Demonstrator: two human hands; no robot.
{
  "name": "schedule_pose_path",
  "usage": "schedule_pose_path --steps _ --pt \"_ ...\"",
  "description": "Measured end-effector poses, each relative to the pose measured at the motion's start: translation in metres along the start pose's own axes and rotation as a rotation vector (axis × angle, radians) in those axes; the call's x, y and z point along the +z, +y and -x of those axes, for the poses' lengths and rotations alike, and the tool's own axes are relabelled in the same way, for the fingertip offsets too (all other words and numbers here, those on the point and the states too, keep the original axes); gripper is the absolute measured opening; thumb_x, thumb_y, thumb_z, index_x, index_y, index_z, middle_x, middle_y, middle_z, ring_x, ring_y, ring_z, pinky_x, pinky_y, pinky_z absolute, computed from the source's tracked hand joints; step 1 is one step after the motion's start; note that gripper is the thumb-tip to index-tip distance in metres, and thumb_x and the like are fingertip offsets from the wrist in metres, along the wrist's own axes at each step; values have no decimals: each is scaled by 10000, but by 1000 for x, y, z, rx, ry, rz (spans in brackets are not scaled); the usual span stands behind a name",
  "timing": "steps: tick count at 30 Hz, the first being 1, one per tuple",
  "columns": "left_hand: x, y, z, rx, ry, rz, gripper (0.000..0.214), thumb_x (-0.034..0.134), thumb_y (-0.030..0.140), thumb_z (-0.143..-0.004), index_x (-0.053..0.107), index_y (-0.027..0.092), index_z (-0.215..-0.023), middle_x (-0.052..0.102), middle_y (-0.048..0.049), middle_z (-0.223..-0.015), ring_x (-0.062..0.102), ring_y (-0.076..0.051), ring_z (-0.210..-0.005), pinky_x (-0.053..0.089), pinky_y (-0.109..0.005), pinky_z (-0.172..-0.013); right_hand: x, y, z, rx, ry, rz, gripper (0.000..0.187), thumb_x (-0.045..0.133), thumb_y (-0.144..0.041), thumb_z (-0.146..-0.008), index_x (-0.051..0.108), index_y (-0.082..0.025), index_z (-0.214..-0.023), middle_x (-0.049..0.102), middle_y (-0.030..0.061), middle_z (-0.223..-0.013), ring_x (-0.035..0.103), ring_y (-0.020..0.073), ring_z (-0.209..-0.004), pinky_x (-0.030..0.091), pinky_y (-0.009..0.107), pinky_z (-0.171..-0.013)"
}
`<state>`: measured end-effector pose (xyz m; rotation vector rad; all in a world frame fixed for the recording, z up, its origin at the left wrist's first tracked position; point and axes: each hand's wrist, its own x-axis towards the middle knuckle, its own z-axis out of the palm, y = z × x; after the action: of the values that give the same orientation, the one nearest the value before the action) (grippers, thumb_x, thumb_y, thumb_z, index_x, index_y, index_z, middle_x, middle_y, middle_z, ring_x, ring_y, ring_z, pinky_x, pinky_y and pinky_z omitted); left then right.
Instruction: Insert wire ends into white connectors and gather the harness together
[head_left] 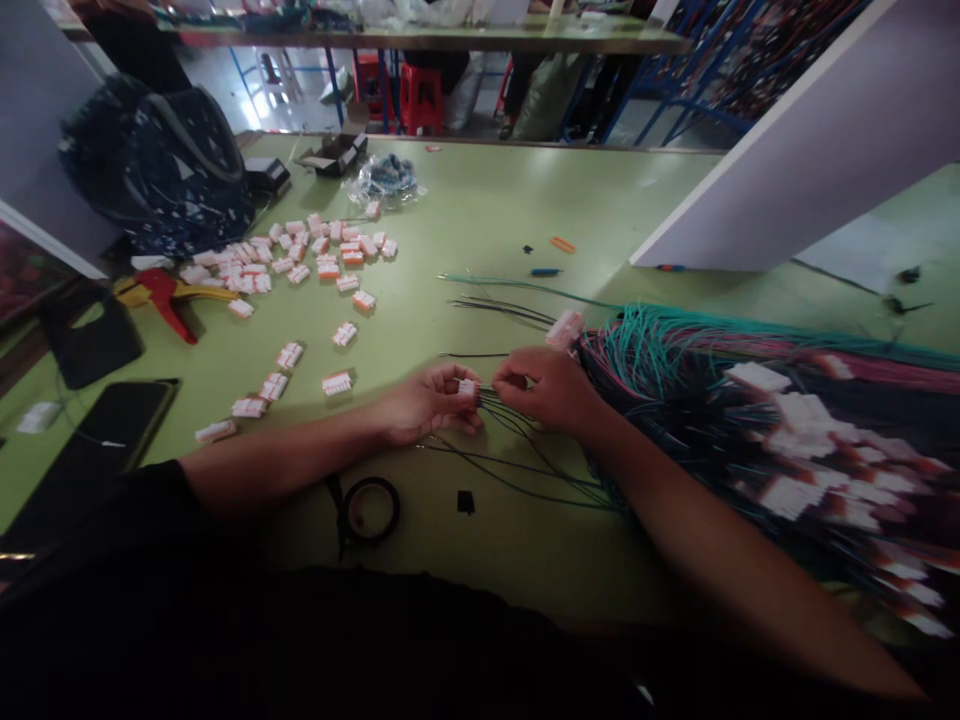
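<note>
Between the thumb and fingers of my left hand (431,405) is a small white-and-orange connector housing (468,388), with several dark wires (517,415) running out of its right side. Close on its right, my right hand (544,385) pinches one of the thin wires near the housing. Other loose wires, dark and green, lie on the green table around both hands, their bare tips pointing left. They lead back to a thick bundle of teal, pink and black wires (652,350) on the right. Another pale connector (565,330) lies just beyond my right hand.
Loose connector housings (247,270) are scattered at the left, near red-and-yellow pliers (169,295) and a black phone (94,450). A tape roll (371,510) lies in front of me. Finished-looking connectors (810,430) top the bundle. A white panel (795,150) slants up at right.
</note>
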<state>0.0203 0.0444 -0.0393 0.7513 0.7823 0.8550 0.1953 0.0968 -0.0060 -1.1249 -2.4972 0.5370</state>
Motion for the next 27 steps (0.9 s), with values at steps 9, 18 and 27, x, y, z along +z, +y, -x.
schedule_pose_path --steps 9,18,27 --pt "10 9 4 -40 99 -102 117 576 70 -763 504 111 -847 584 10 -675 586 -86 -546 456 -239 -571 8 -10 3 63 -19 62 171 493 -279 -687 603 -171 -613 555 11 -578 459 121 -570 276 245 -557" --pt "9 6 1 -53 134 -67 106 560 70 -771 514 108 -857 575 20 -630 584 -83 -539 455 -226 -564 8 -6 2 78 -52 -72 175 494 -264 -719 616 -153 -662 543 -8 -549 437 96 -510 288 228 -535" --pt "13 6 3 -36 87 -120 62 560 91 -785 516 107 -824 562 37 -609 568 -67 -507 446 -208 -535 -1 16 -18 157 83 -231 299 494 -330 -779 586 -181 -1022 619 64 -977 555 158 -831 410 268 -692"
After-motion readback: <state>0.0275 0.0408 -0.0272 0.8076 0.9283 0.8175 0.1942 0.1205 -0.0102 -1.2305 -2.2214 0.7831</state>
